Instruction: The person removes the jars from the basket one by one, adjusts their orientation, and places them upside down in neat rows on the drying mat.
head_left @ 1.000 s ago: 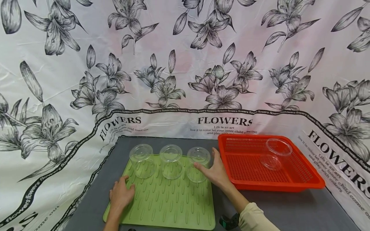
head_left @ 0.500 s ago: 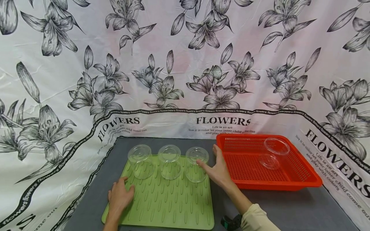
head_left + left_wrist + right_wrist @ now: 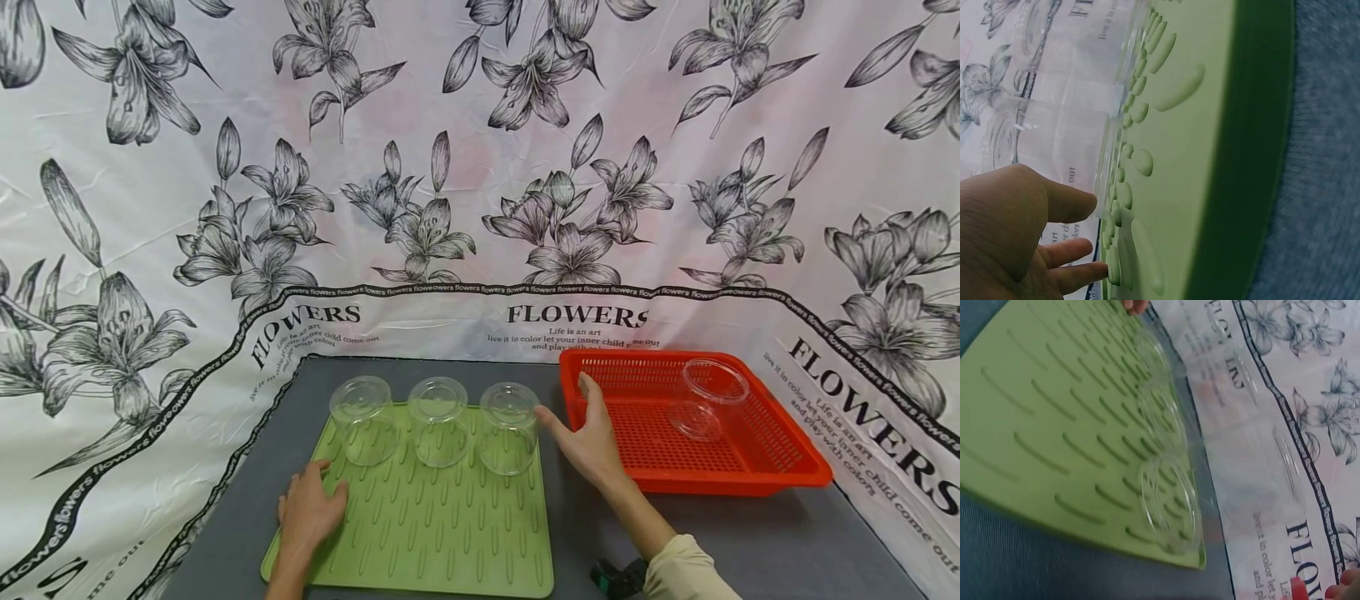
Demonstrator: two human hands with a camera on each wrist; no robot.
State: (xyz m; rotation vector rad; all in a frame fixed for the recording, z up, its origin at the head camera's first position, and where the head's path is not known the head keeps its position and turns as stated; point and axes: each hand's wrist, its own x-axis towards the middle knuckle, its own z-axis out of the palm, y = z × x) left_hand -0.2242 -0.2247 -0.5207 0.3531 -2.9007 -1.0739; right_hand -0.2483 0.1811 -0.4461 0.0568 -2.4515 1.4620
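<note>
Three clear plastic cups stand upside down in a row along the back of the green ridged mat: the left cup, the middle cup and the right cup. My left hand rests at the mat's left edge with loose fingers and no object in its grasp. Between the right cup and the red basket is my right hand, fingers and thumb spread. Its thumb tip is close to that cup's right side; whether they touch I cannot tell. Only a few right fingertips show in the right wrist view.
Another clear cup is in the red basket, its wide rim upward. A black device lies near the right sleeve. A flower-printed curtain borders the back and sides of the grey table.
My right hand has moved right, away from the right cup and toward the basket, its thumb leaving the cup's front. The left hand and the three cups stay in place.
</note>
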